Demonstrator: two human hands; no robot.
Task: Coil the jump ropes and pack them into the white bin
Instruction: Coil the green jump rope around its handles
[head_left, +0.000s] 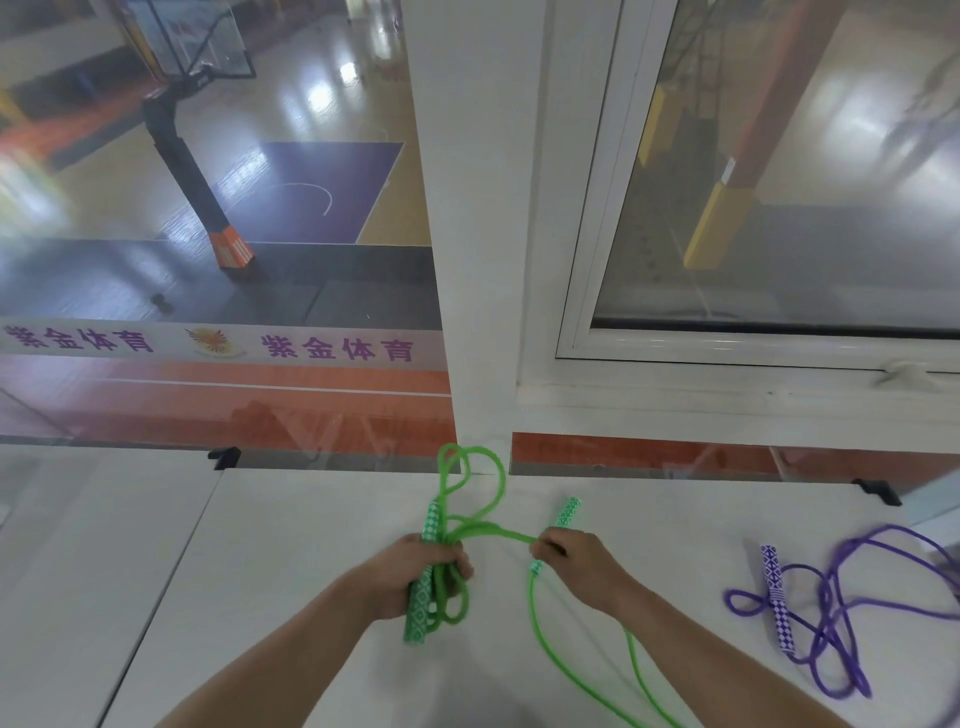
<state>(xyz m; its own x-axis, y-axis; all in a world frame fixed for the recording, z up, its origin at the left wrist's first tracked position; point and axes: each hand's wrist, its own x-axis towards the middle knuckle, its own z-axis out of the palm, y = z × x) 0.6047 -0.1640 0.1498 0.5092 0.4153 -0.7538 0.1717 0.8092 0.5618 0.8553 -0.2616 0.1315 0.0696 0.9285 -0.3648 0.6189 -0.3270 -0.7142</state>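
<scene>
My left hand (415, 574) grips one green-and-white patterned handle (422, 605) of the green jump rope (485, 530) together with several loops of its cord, which rise above my fist. My right hand (582, 564) holds the other green handle (566, 512) and pinches a cord strand stretched between both hands. More green cord trails down toward the bottom edge. A purple jump rope (836, 597) lies loose on the table at the right, one purple-and-white handle (779, 597) showing. No white bin is in view.
I work on a white table (291, 571) whose far edge meets a glass wall and a white pillar (483, 260). A second table top (78, 545) adjoins on the left. Black clips (224, 457) sit on the far edge.
</scene>
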